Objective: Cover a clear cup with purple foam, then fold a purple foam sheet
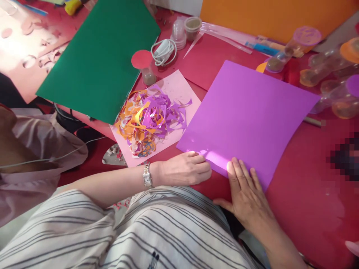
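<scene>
A large purple sheet of paper or thin card lies at an angle on the red table. My right hand rests on its near edge, fingers stretched out flat and thumb spread off to the side. Against the same edge, further left, my left hand is closed with curled fingers; its fingertips are hidden, so I cannot see what is in them. Left of the purple sheet, a pink sheet bears a heap of orange and purple paper scraps.
A green sheet overhangs the table at left, near another person's sleeve. Behind are a coiled white cable, a red-topped small container and clear cups. Clear containers with coloured tops crowd the right; an orange sheet stands beyond.
</scene>
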The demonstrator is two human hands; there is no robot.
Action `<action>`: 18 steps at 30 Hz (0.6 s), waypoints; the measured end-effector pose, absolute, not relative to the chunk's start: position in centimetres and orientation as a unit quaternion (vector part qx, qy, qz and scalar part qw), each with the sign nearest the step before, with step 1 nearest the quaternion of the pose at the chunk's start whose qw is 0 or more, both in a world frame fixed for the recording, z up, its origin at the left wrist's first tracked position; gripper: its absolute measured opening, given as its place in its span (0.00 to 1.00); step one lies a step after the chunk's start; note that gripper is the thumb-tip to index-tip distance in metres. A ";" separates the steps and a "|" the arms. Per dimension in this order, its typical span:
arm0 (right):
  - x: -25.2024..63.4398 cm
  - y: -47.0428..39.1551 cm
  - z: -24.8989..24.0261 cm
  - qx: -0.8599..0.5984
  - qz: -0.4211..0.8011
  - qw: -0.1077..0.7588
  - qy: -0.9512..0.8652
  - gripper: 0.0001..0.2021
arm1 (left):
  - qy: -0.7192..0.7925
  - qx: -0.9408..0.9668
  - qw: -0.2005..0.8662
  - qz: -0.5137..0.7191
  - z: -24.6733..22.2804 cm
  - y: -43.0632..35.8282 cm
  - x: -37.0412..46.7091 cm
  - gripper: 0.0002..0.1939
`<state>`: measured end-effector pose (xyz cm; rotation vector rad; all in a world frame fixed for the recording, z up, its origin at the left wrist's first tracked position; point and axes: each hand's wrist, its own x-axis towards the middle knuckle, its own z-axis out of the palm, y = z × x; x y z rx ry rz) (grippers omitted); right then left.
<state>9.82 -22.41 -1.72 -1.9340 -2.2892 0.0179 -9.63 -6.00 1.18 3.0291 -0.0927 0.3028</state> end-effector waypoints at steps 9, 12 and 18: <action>9.9 -22.6 -1.6 -0.649 0.017 0.067 -0.757 0.45 | -0.022 0.996 0.019 0.080 1.9 -3.2 -12.1 0.12; 9.9 -22.6 -1.5 -0.651 0.020 0.062 -0.756 0.46 | -0.015 0.997 0.015 0.078 1.8 -2.4 -13.0 0.13; 9.9 -22.5 -1.5 -0.645 0.006 0.064 -0.761 0.46 | -0.014 0.998 0.007 0.060 2.1 -1.5 -14.2 0.16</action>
